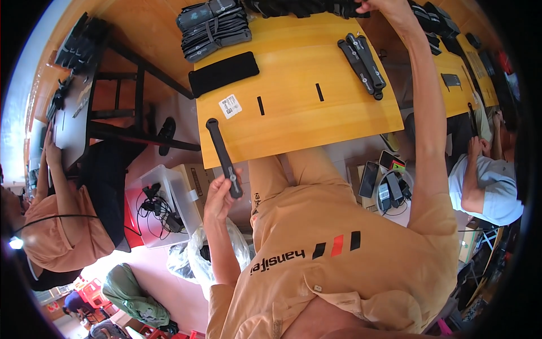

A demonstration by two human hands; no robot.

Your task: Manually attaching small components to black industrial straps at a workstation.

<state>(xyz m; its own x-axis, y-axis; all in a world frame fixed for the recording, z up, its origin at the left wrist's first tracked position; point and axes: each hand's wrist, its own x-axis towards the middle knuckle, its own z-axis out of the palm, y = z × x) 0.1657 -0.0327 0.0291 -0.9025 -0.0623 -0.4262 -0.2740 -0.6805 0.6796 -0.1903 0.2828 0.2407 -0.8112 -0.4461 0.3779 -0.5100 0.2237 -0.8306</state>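
My left hand (218,196) is closed around the lower end of a long dark grey strap (221,148) with rounded, wider ends. The strap slants up over the table's near left edge. My right arm stretches to the far right corner of the yellow wooden table (293,121). There my right hand (387,5) is pinched at the end of a row of black items (307,8), partly cut off by the picture's top edge; what its fingers hold is hidden. Several similar dark straps (361,66) lie together on the table's right side.
A black flat pouch (224,74), a white label (230,106) and a bound stack of dark folded pieces (214,31) occupy the table's left. A clear bin (164,206) of cables stands on the floor. Co-workers sit left (68,226) and right (485,181).
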